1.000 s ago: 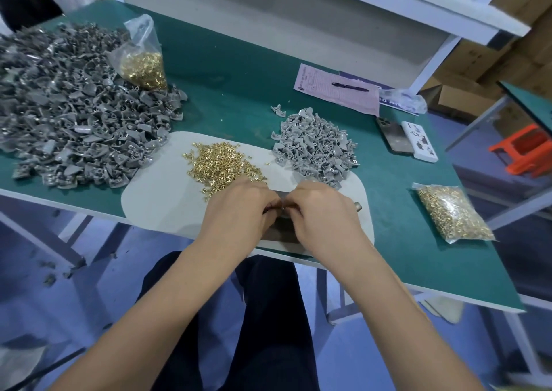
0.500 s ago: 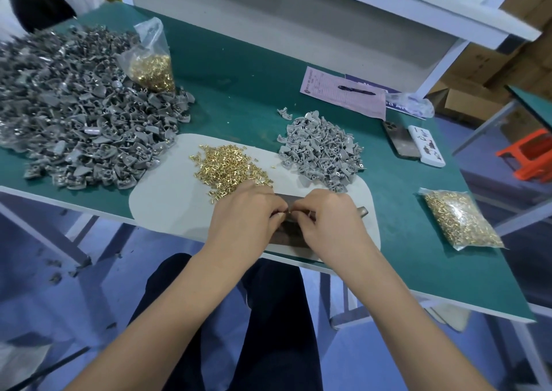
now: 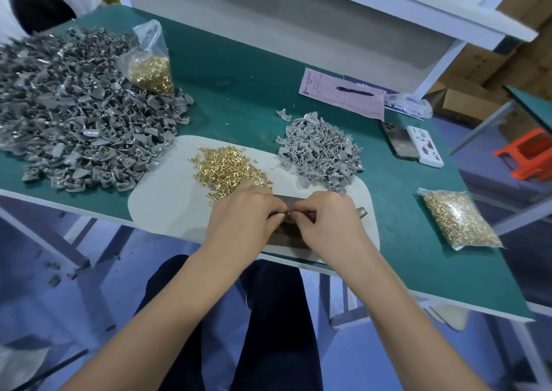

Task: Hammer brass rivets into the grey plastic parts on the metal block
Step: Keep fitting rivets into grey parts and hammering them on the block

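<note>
Green covers the counter (image 3: 239, 70), and on it, to the far left, sprawls the biggest heap of grey plastic parts (image 3: 74, 115) with a bag of brass rivets (image 3: 150, 67) resting on its edge. A pale mat (image 3: 167, 205) lies at the near edge, carrying a loose pile of brass rivets (image 3: 230, 168) and, to its right, a smaller heap of grey parts (image 3: 321, 151); a second bag of rivets (image 3: 458, 218) sits well apart on the right. On the mat's near side lies the dark metal block (image 3: 288, 235), mostly hidden by both hands. The left hand (image 3: 245, 214) and right hand (image 3: 325, 220) meet fingertip to fingertip above it, each grip curled tight and pinching something small between them (what each holds is too tiny to tell; a glint there suggests a rivet). The step looks like seating a rivet in a part: it probably goes best if the shank enters the hole straight and the part lies flat on the block before any blow.
</note>
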